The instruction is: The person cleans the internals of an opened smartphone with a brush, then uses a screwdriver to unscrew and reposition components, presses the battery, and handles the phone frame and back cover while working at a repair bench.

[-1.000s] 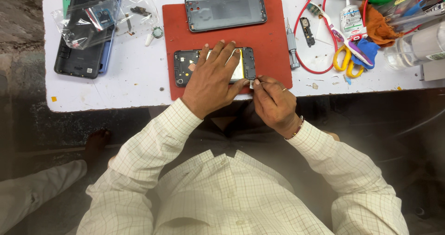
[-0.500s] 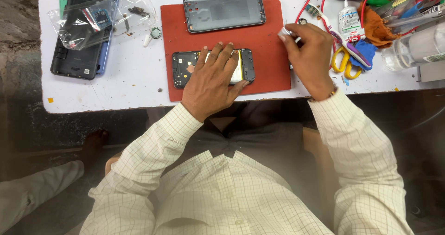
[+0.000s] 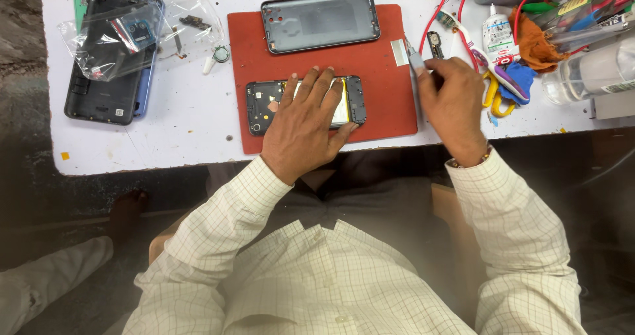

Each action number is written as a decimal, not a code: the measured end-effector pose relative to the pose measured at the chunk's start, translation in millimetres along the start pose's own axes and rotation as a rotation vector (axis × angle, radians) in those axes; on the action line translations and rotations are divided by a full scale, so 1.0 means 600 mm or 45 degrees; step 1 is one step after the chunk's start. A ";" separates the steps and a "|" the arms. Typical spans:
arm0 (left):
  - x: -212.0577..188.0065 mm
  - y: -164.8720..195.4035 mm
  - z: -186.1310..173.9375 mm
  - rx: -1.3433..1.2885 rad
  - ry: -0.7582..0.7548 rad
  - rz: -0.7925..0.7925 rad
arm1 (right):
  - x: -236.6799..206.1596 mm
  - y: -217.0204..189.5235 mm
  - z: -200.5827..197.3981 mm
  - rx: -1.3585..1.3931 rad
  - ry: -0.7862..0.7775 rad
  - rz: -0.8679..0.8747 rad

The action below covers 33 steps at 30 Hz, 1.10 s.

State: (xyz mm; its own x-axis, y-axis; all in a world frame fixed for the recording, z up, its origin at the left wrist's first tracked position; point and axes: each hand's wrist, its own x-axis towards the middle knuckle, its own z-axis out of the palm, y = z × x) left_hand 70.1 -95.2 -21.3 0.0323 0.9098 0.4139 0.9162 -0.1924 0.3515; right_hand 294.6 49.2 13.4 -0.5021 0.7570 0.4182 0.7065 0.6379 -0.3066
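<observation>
I count two hands over one white worktop (image 3: pixel 165 143): one left hand (image 3: pixel 305 125), one right hand (image 3: pixel 453 105). One red mat (image 3: pixel 390 103) carries one opened phone (image 3: pixel 261 103) and one grey back cover (image 3: pixel 320 21). One clear plastic bag (image 3: pixel 116 37), one glue bottle (image 3: pixel 494 33), one pair of yellow-handled scissors (image 3: pixel 493 97).

A clear plastic bag (image 3: pixel 116 41) lies at the far left of the bench (image 3: pixel 185 126), crumpled, resting on two dark phone back covers (image 3: pixel 106 90); a small blue part shows through it. A small white bottle (image 3: pixel 495 34) with a printed label stands at the far right, beside an orange cloth (image 3: pixel 536 47). A larger clear bottle (image 3: pixel 592 70) lies on its side near the right edge, a white label band around it. No lit screen is in view.
</observation>
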 end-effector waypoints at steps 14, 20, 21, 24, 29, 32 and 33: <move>0.001 0.000 -0.003 -0.050 -0.019 -0.005 | -0.028 0.003 0.019 0.009 0.068 0.068; 0.002 -0.001 -0.005 -0.066 -0.010 0.008 | -0.029 -0.020 -0.066 0.325 0.077 0.113; 0.000 -0.001 -0.006 -0.062 -0.011 0.001 | -0.034 -0.033 -0.088 0.370 0.052 0.039; 0.002 0.000 -0.006 -0.062 -0.007 0.001 | -0.035 -0.077 -0.117 0.475 -0.248 0.021; 0.002 0.001 -0.007 -0.063 -0.009 0.004 | 0.019 -0.111 -0.108 0.312 -0.263 -0.143; 0.003 0.001 -0.007 -0.066 -0.004 0.002 | 0.040 -0.116 -0.100 0.367 -0.299 -0.180; 0.003 0.001 -0.007 -0.064 0.003 0.007 | 0.045 -0.117 -0.097 0.393 -0.312 -0.204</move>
State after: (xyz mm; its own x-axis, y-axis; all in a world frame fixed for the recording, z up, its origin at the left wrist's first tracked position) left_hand 69.1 -95.1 -16.5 0.0364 0.9079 0.4176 0.8949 -0.2156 0.3907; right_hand 260.4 16.5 95.9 -0.7234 0.6322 0.2775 0.4457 0.7346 -0.5115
